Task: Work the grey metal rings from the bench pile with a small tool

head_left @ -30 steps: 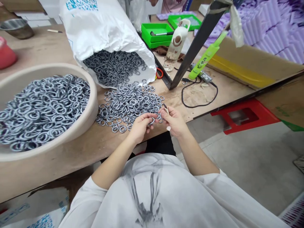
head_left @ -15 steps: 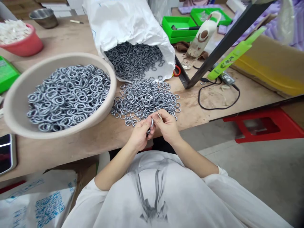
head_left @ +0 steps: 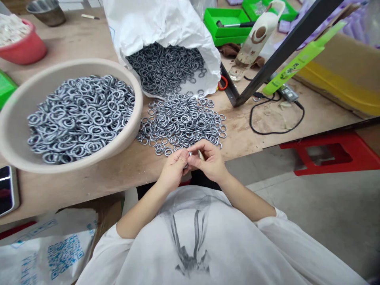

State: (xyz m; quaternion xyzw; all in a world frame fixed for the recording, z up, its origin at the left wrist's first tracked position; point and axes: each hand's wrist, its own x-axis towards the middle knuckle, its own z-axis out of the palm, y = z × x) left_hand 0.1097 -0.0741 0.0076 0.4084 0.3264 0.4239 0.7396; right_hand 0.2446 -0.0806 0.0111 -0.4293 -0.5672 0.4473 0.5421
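The left forearm point(head_left: 144, 209) and right forearm point(head_left: 249, 198) angle forward and inward. The left hand point(head_left: 173, 168) and right hand point(head_left: 211, 161) sit close together, fingers point(head_left: 203, 144) curled in a pinch, thumbs point(head_left: 182, 156) pointing toward each other.

Brown table point(head_left: 240, 130), grey rings point(head_left: 185, 120) (heaped), basin point(head_left: 14, 122), sack point(head_left: 160, 23)

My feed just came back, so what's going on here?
A person's left hand pinches a grey ring, mostly hidden by the fingers, and the right hand meets it, holding a thin pale tool. Just beyond, a pile of loose rings lies on the table before an open white sack. Left of the pile, a beige basin holds many more rings.
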